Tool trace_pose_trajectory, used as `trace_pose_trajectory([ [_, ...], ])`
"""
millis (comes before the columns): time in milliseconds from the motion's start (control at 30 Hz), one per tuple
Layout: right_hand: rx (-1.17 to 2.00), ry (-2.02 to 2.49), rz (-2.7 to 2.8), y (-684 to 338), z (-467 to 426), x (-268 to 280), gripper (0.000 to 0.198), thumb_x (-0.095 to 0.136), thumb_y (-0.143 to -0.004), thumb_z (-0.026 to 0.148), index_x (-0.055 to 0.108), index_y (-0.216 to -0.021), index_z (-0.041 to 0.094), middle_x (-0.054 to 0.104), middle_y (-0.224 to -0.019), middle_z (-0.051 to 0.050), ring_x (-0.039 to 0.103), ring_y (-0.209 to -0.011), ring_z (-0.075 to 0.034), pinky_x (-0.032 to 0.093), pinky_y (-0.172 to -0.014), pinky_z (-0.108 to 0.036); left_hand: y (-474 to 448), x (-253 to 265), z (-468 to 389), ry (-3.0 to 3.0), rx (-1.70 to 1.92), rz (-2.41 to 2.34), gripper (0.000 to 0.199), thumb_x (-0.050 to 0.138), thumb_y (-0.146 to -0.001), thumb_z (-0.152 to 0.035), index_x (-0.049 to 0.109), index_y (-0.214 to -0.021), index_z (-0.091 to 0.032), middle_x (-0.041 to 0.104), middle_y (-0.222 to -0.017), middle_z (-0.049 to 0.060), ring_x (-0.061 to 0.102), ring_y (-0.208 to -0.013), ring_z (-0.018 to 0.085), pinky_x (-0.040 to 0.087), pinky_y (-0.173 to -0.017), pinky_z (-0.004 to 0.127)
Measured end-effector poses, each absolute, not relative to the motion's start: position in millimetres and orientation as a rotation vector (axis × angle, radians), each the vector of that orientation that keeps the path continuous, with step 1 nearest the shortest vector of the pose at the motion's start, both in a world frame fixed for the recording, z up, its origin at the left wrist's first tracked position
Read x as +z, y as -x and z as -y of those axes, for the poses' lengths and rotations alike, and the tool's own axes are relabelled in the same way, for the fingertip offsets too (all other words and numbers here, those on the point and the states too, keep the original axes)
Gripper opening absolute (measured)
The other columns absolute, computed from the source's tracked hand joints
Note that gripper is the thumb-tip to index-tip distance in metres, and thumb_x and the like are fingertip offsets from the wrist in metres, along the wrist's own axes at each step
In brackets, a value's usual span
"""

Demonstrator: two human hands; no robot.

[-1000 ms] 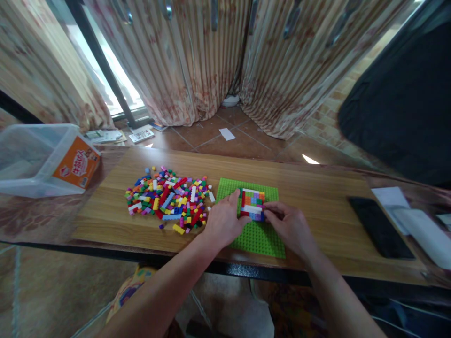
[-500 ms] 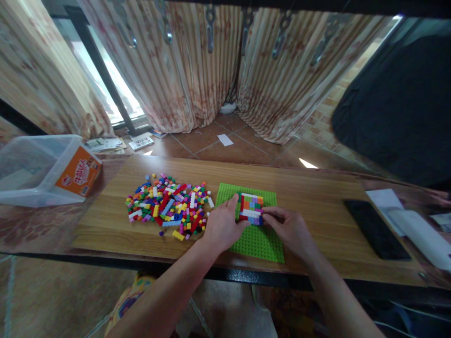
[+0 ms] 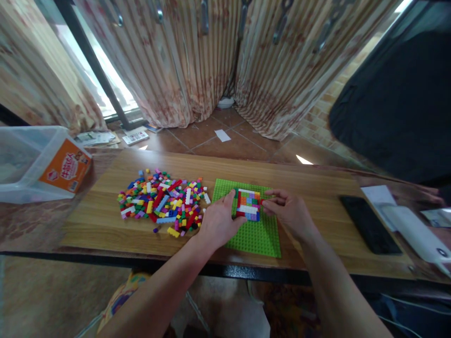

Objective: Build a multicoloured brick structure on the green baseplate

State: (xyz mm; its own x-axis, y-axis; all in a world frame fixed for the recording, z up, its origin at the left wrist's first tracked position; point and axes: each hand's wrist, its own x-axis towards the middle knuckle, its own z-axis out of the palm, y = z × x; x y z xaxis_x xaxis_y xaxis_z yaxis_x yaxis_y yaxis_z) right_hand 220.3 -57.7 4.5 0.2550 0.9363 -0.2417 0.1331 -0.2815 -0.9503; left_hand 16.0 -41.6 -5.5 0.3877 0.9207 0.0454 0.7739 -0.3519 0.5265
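On the green baseplate sits a flat, roughly square block of coloured bricks, with white, red, orange, blue and purple rows. My left hand rests along the block's left side, thumb and index finger spread apart, the thumb at the near corner and the index at the far one. At the block's right edge, my right hand has its thumb and index pinched at a small red brick, mostly hidden by the fingertips. A heap of loose bricks in many colours lies left of the baseplate.
A clear plastic box with an orange label stands at the left. To the right lie a black phone-like slab, a white sheet and a white device. The wooden board's front edge runs below my forearms.
My right hand has shifted slightly toward the far end of the block's right edge, and red now shows at its fingertips. The left hand keeps its place; the whole view has tilted a little.
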Motion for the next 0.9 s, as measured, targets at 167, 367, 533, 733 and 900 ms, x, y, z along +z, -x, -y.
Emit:
trace_pose_trajectory([
  [167, 1.16, 1.678, 1.123, -220.7, 48.1, 14.8, 0.053, 0.078, -0.057, 0.03, 0.055, -0.103, 0.017, 0.065, -0.055, 0.005, 0.057, -0.047, -0.012, 0.047, -0.05, -0.025, -16.2, -4.4, 42.0, -2.216, 0.455, -1.465, 0.077, 0.071, -0.08, -0.045, 0.043, -0.145, -0.013, 0.071, -0.109, 0.012, 0.067, -0.104, 0.027, 0.053, -0.09, 0.036],
  [367, 1.165, 1.767, 1.29, -223.6, 38.9, 25.6, 0.051, 0.072, -0.06, 0.022, 0.052, -0.107, 0.015, 0.061, -0.051, 0.006, 0.053, -0.046, -0.011, 0.041, -0.046, -0.024, -16.4, -1.9, 42.7, -2.204, 0.44, -1.453, 0.079, 0.071, -0.081, -0.044, 0.04, -0.147, -0.013, 0.071, -0.11, 0.011, 0.067, -0.105, 0.027, 0.052, -0.09, 0.036],
  [533, 1.035, 1.897, 1.445, -222.7, 32.9, 27.7, 0.047, 0.067, -0.062, 0.016, 0.055, -0.108, 0.015, 0.063, -0.054, 0.004, 0.056, -0.046, -0.013, 0.041, -0.047, -0.025, -16.7, -0.7, 43.0, -2.205, 0.409, -1.455, 0.078, 0.071, -0.081, -0.044, 0.04, -0.146, -0.014, 0.069, -0.118, 0.012, 0.066, -0.11, 0.028, 0.052, -0.091, 0.036],
  [733, 0.891, 1.928, 1.574, -222.2, 33.3, 27.5, 0.037, 0.067, -0.063, 0.019, 0.061, -0.1, 0.016, 0.066, -0.057, 0.001, 0.058, -0.051, -0.015, 0.04, -0.05, -0.026, -17.1, 0.1, 42.9, -2.208, 0.39, -1.466, 0.079, 0.07, -0.082, -0.043, 0.037, -0.147, -0.013, 0.067, -0.124, 0.014, 0.066, -0.111, 0.028, 0.052, -0.091, 0.037],
  [900, 1.008, 1.806, 1.522, -224.3, 40.4, 22.3, 0.016, 0.066, -0.069, 0.032, 0.068, -0.075, 0.018, 0.067, -0.062, -0.001, 0.057, -0.054, -0.013, 0.043, -0.053, -0.026, -16.8, 0.2, 42.0, -2.207, 0.394, -1.449, 0.078, 0.069, -0.083, -0.041, 0.037, -0.147, -0.01, 0.069, -0.118, 0.014, 0.066, -0.11, 0.028, 0.052, -0.09, 0.036],
])
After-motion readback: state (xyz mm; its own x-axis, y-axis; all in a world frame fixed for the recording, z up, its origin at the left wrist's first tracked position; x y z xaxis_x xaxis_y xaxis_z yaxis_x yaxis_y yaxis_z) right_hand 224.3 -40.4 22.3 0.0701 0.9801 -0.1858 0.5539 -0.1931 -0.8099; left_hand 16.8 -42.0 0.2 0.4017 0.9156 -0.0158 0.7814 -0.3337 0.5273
